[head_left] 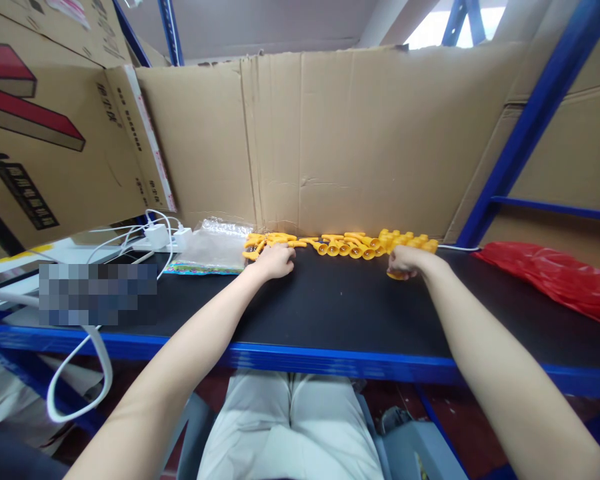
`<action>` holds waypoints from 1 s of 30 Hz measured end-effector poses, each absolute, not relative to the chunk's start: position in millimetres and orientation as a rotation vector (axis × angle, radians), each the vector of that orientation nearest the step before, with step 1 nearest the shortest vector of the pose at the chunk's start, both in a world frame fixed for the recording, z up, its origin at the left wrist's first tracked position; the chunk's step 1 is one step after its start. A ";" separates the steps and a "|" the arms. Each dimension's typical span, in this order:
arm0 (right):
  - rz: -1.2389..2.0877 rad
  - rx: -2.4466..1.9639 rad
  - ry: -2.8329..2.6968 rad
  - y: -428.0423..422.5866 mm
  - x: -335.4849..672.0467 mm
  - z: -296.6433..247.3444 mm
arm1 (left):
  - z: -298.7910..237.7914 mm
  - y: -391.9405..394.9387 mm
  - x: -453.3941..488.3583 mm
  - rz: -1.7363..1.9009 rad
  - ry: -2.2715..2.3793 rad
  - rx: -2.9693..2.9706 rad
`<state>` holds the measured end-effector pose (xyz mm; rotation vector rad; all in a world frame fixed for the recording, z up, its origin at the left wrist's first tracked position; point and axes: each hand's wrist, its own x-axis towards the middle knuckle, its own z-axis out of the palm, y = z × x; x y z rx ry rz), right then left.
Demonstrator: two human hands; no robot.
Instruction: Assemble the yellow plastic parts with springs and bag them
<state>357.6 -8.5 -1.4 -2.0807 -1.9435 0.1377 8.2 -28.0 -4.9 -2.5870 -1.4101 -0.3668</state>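
Note:
My left hand (276, 261) is closed, fingers curled down at the pile of orange-yellow handle-like plastic pieces (253, 251) on the left. Whatever its fingers hold is hidden beneath them. To its right lies a row of yellow pieces with round cup-shaped ends (345, 249), their open ends facing me. My right hand (404, 261) is closed around a yellow cup-shaped piece (395, 275), of which only the lower edge shows below the fingers. Right behind that hand stands a cluster of yellow knobbed pieces (410, 239).
A clear plastic bag (215, 243) lies left of the pieces, near white chargers (156, 236) and cables. Red plastic (550, 273) lies at the right. A cardboard wall (355, 140) backs the black tabletop (340, 310), which has a blue front rail (340, 357).

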 end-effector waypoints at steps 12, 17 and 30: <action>0.685 -1.716 -2.198 -24.4 306.9 1.0 | 4.8 -24.5 -4.9 -0.106 -1.735 -2.653; 0.756 -1.643 -2.175 -26.4 299.6 -1.7 | -3.1 -23.4 0.1 -0.128 -1.604 -2.742; 0.472 -1.755 -2.233 -24.4 299.6 -3.4 | -4.0 -32.3 9.9 -0.594 -1.602 -2.449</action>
